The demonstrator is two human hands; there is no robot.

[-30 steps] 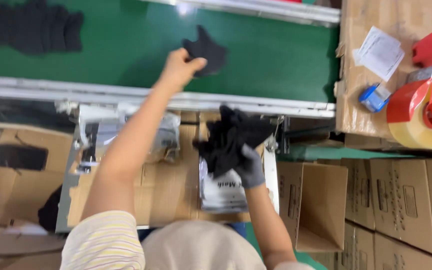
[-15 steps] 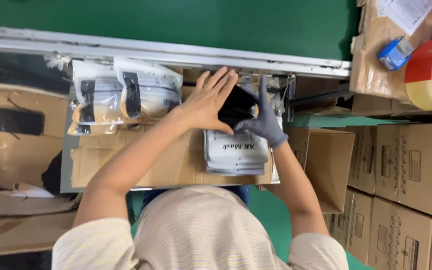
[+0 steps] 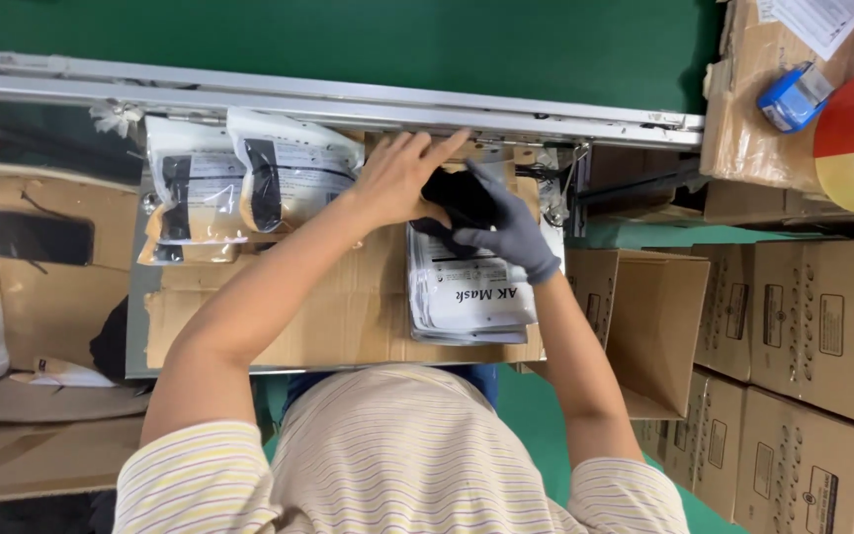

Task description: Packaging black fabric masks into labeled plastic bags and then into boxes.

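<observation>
here, both hands (image 3: 402, 183) gripping black cloth (image 3: 459, 196), fingers closed, above white pouches (image 3: 471, 292)

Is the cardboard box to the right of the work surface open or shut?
Open. The cardboard box has its flaps spread outward and its brown inside shows; whether anything lies in it cannot be told. The stacked cartons beside it are shut.

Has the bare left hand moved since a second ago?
Yes. The left hand has pulled back off the green belt, across the metal rail, to the black item over the cardboard.
</observation>
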